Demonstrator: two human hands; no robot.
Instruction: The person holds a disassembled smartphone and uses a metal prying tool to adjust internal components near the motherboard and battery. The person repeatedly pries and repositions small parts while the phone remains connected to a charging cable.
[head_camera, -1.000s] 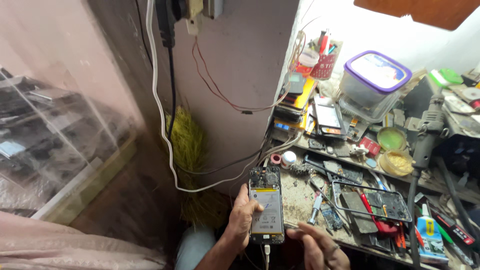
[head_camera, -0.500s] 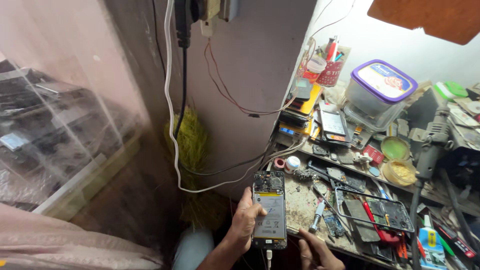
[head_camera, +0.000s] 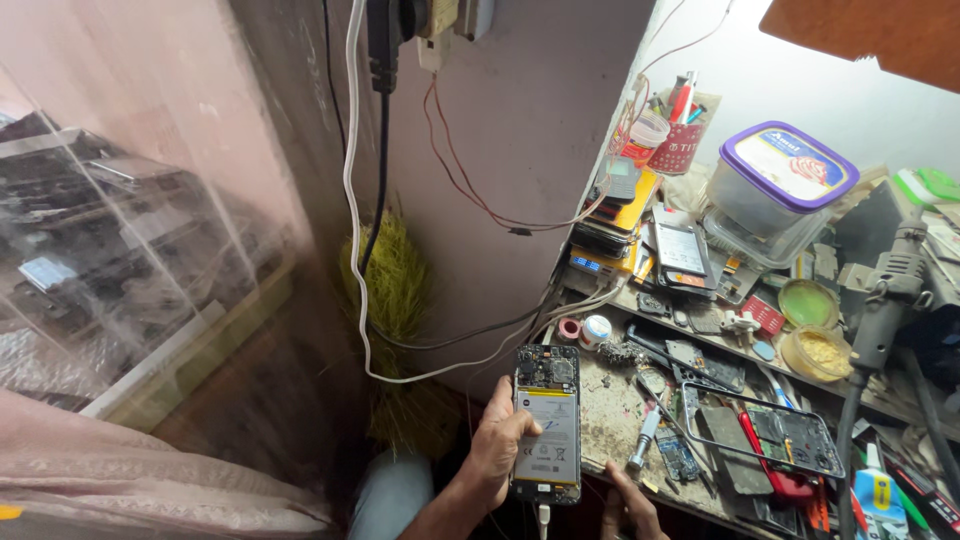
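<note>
Gripping one opened phone (head_camera: 546, 424) upright, left hand (head_camera: 497, 447) wrapped around it, right hand (head_camera: 628, 508) near, loosely curled, empty, one phone frame (head_camera: 762, 428) right on workbench (head_camera: 610, 400).

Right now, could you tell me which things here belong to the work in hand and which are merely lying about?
In hand:
opened phone, back off, held by the left hand
white cable plugged into its bottom
right hand beside it

Lying about:
lidded plastic tub
phone frame
green lid
broom

Grey-and-yellow battery in the black opened phone (head_camera: 546, 424) at lower centre; purple-lidded clear tub (head_camera: 778, 186) upper right, white cable (head_camera: 356, 240) at left.
</note>
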